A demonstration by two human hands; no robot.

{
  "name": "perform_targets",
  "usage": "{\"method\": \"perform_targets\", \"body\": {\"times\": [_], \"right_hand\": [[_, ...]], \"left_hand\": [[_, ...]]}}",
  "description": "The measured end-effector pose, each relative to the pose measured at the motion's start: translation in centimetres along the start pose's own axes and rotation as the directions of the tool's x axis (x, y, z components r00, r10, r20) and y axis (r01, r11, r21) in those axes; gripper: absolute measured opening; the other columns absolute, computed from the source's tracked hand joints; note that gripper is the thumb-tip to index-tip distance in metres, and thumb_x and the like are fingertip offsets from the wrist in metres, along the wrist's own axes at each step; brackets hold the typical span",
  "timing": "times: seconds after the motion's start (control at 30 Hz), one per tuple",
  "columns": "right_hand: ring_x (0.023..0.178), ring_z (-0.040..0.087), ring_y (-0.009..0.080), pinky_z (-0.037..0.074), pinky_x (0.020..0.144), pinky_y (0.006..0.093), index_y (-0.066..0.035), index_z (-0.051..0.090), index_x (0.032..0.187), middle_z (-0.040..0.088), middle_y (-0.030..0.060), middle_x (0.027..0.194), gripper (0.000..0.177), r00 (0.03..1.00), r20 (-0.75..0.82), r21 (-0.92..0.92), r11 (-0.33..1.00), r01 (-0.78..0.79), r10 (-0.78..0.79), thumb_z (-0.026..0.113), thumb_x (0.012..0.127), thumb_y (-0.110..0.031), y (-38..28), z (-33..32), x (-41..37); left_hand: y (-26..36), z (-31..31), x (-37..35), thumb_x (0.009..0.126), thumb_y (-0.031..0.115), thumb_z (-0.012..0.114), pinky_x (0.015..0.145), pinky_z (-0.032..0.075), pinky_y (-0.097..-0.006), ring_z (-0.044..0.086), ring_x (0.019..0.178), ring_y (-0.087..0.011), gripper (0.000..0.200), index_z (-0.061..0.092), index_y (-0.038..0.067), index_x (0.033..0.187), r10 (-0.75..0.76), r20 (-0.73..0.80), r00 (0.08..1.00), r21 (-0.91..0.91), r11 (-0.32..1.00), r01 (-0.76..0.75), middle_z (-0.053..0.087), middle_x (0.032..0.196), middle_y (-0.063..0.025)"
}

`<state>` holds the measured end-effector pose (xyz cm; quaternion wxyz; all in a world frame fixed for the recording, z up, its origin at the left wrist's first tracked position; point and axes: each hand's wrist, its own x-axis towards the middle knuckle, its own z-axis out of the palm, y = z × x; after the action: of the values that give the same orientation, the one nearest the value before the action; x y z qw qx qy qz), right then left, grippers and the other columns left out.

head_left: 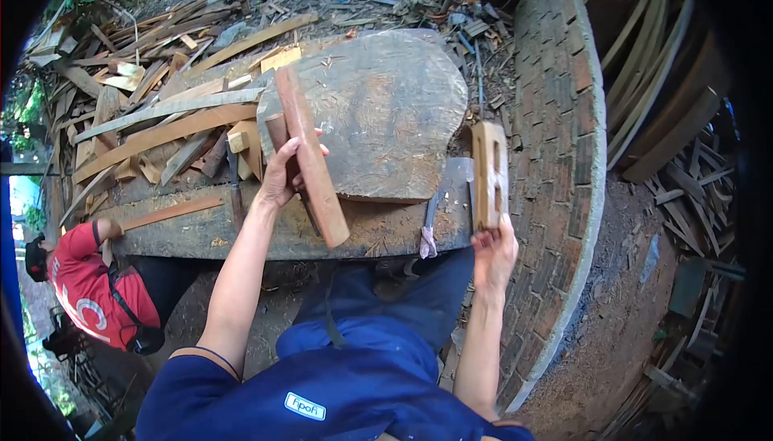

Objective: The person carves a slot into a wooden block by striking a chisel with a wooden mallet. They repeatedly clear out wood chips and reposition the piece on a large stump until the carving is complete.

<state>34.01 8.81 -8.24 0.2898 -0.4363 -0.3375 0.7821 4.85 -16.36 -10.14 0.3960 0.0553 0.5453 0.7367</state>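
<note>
My left hand (279, 174) is closed around a reddish-brown wooden bar (310, 155), which tilts in front of the round wood slab. A shorter dark piece of wood (277, 129) lies close behind the bar, partly hidden by it and by my fingers. In my right hand (494, 254), a pale wooden block (488, 175) with long slots stands upright, gripped at its lower end. Just left of this block, a knife-like tool (429, 228) with cloth wound on its handle rests on the bench.
A thick round wood slab (386, 111) sits on the wooden bench (193, 228). Stacked planks and offcuts (161, 119) crowd the left. A low brick wall (555, 159) runs along the right. Another person in a red shirt (101, 284) is at the left end.
</note>
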Motion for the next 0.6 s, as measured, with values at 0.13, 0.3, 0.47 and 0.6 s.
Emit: {"method": "perform_targets", "body": {"times": [0.13, 0.3, 0.47, 0.6], "right_hand": [[0.07, 0.058, 0.0123, 0.051, 0.062, 0.0298, -0.003, 0.06, 0.106, 0.061, 0.0037, 0.087, 0.027, 0.995, -0.095, 0.017, 0.999, -0.031, 0.033, 0.06, 0.096, -0.028, -1.0, -2.2, -0.6], [0.072, 0.057, 0.0112, 0.047, 0.063, 0.0287, -0.003, 0.057, 0.115, 0.064, 0.0054, 0.095, 0.037, 0.997, -0.057, -0.134, 0.99, -0.051, 0.043, 0.06, 0.096, -0.034, -0.7, -4.8, 1.7], [0.074, 0.058, 0.0121, 0.046, 0.063, 0.0286, -0.003, 0.057, 0.116, 0.065, 0.007, 0.099, 0.036, 0.998, -0.03, -0.189, 0.98, -0.067, 0.062, 0.059, 0.096, -0.033, 0.2, -5.6, 3.3], [0.077, 0.059, 0.0135, 0.046, 0.064, 0.0274, -0.002, 0.055, 0.118, 0.063, 0.0078, 0.1, 0.037, 0.998, 0.006, -0.268, 0.961, -0.06, 0.064, 0.058, 0.096, -0.032, -0.8, -4.2, 3.2]], "left_hand": [[-0.2, -0.5, -0.1, 0.083, 0.061, 0.061, 0.04, 0.037, -0.0138, 0.051, 0.057, -0.0019, 0.078, 0.046, 0.002, 0.132, 0.045, 0.031, 0.998, 0.002, 0.999, -0.046, 0.063, 0.096, -0.008], [-0.8, 0.3, -0.9, 0.076, 0.063, 0.07, 0.06, 0.056, -0.0263, 0.065, 0.082, -0.0215, 0.091, 0.043, -0.004, 0.131, 0.16, -0.157, 0.975, -0.092, 0.98, -0.176, 0.059, 0.104, -0.012], [-2.4, -1.0, -1.4, 0.075, 0.065, 0.071, 0.059, 0.057, -0.0269, 0.066, 0.081, -0.022, 0.092, 0.045, -0.005, 0.129, 0.199, -0.161, 0.967, -0.137, 0.965, -0.222, 0.059, 0.105, -0.0134], [-1.5, -0.5, -1.2, 0.075, 0.066, 0.07, 0.057, 0.057, -0.0267, 0.067, 0.077, -0.02, 0.092, 0.046, -0.006, 0.128, 0.202, -0.206, 0.958, -0.114, 0.967, -0.228, 0.062, 0.094, -0.0152]]}}
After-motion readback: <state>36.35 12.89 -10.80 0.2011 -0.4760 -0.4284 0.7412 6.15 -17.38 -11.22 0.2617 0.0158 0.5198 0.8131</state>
